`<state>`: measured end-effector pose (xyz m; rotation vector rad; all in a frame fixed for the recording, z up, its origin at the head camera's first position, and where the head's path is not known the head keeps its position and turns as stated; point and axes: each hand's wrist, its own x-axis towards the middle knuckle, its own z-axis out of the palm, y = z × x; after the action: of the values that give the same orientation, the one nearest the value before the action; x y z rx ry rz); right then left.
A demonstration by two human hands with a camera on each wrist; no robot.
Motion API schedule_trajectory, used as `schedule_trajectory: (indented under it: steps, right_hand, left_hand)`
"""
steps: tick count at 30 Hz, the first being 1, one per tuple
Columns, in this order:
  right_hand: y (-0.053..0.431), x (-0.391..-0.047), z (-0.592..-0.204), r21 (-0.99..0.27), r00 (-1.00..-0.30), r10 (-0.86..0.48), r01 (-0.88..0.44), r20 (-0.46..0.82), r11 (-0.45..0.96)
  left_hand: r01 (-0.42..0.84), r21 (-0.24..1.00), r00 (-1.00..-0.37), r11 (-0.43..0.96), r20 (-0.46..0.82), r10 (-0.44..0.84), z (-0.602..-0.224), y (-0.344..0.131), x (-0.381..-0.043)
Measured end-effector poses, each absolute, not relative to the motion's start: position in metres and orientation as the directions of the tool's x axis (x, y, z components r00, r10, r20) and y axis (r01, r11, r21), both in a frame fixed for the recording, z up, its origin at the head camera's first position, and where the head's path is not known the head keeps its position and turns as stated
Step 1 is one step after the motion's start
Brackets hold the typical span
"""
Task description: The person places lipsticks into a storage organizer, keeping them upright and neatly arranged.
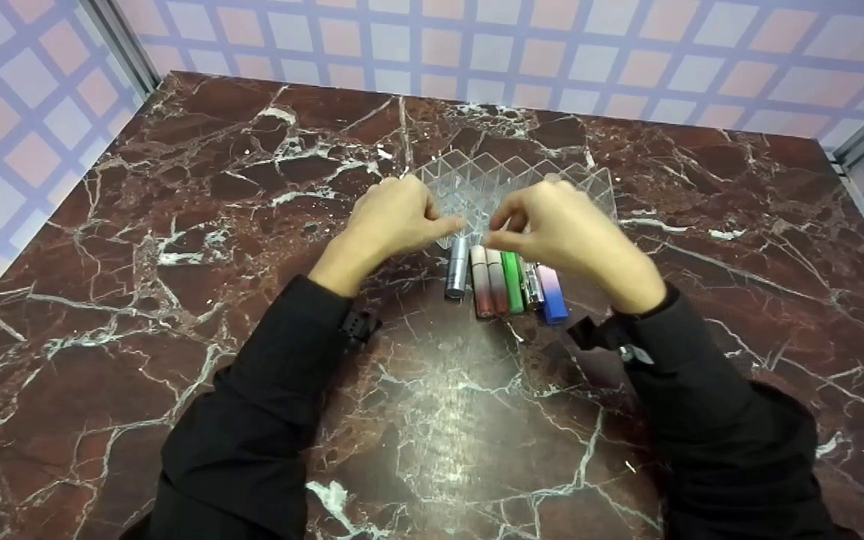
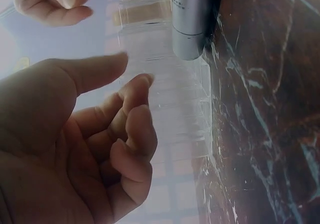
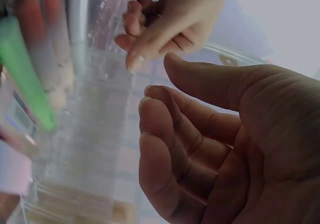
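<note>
The left hand (image 1: 398, 217) hangs with loosely curled fingers, its thumb apart from them, holding nothing, near a silver cylindrical tube (image 1: 457, 268). The right hand (image 1: 559, 225), likewise half-curled and holding nothing, is over a clear plastic organiser with diamond-shaped compartments (image 1: 492, 191). In front of the organiser, on the brown marbled worktop (image 1: 432, 427), the silver tube lies left of two cream-to-dark-red tubes (image 1: 481, 281), a green stick (image 1: 512, 281), a shiny silver tube (image 1: 532, 289) and a pink-to-blue tube (image 1: 552, 294).
</note>
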<state>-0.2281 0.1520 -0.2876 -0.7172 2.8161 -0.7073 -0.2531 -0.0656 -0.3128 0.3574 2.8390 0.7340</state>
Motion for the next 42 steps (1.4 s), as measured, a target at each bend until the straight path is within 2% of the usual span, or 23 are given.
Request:
schedule_trajectory:
  steps: [7, 14, 20, 25, 34, 42]
  right_hand:
    - [0.140, -0.229, -0.302, -0.394, -0.848, -0.529, -0.474, -0.037, 0.787]
    - [0.131, -0.228, -0.312, -0.377, -0.839, -0.536, -0.468, -0.094, 0.799]
    - [0.124, -0.229, -0.322, -0.348, -0.841, -0.533, -0.475, -0.090, 0.808]
    - [0.119, -0.228, -0.328, -0.339, -0.844, -0.526, -0.466, -0.107, 0.817]
    - [0.116, -0.227, -0.331, -0.367, -0.845, -0.510, -0.428, -0.162, 0.826]
    - [0.115, -0.225, -0.331, -0.396, -0.809, -0.547, -0.441, -0.212, 0.805]
  left_hand:
    - [0.198, 0.473, -0.943, 0.859, -0.146, 0.298, -0.315, -0.065, -0.255]
    - [0.263, 0.430, -0.917, 0.864, -0.167, 0.363, -0.320, -0.067, -0.257]
    - [0.268, 0.461, -0.899, 0.846, -0.196, 0.391, -0.323, -0.070, -0.257]
    - [0.210, 0.502, -0.884, 0.839, -0.269, 0.382, -0.325, -0.073, -0.259]
    - [-0.011, 0.688, -0.822, 0.726, -0.419, 0.385, -0.332, -0.081, -0.265]
    - [-0.099, 0.714, -0.792, 0.693, -0.478, 0.380, -0.334, -0.083, -0.267]
